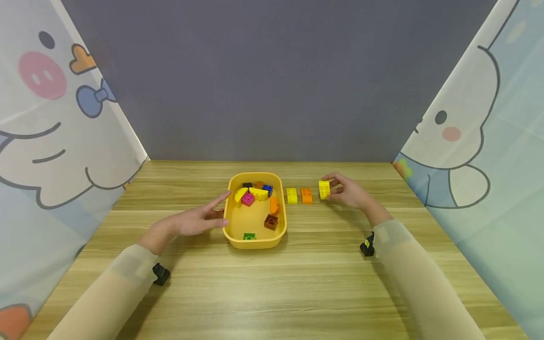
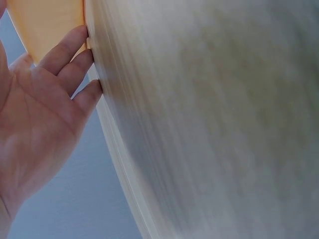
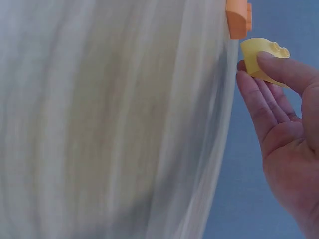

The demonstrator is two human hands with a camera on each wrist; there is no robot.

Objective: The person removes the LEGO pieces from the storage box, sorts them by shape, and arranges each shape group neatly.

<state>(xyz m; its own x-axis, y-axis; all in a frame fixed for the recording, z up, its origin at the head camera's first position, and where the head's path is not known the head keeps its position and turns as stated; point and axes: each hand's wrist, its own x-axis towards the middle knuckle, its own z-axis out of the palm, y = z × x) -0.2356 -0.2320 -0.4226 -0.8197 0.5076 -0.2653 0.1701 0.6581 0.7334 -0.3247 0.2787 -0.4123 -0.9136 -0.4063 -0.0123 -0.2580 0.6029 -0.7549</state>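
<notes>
My right hand (image 1: 348, 192) pinches a yellow toy brick (image 1: 324, 190) between thumb and fingers, its studs showing in the head view. In the right wrist view that yellow brick (image 3: 250, 54) has a curved side and is held close to the table surface. Just left of it stand an orange brick (image 1: 306, 196) and a lime-yellow brick (image 1: 291, 196), side by side on the table. My left hand (image 1: 193, 221) rests against the left rim of a yellow bin (image 1: 255, 244), fingers spread. Its fingertips (image 2: 77, 35) lie along the bin's edge in the left wrist view.
Inside the bin lie yellow curved bricks (image 1: 259, 193), a magenta brick (image 1: 248, 199), a blue brick (image 1: 267, 189), an orange one (image 1: 274, 206), a brown one (image 1: 271, 222) and a green one (image 1: 249, 236). A grey wall (image 1: 272, 85) rises behind the wooden table (image 1: 272, 293).
</notes>
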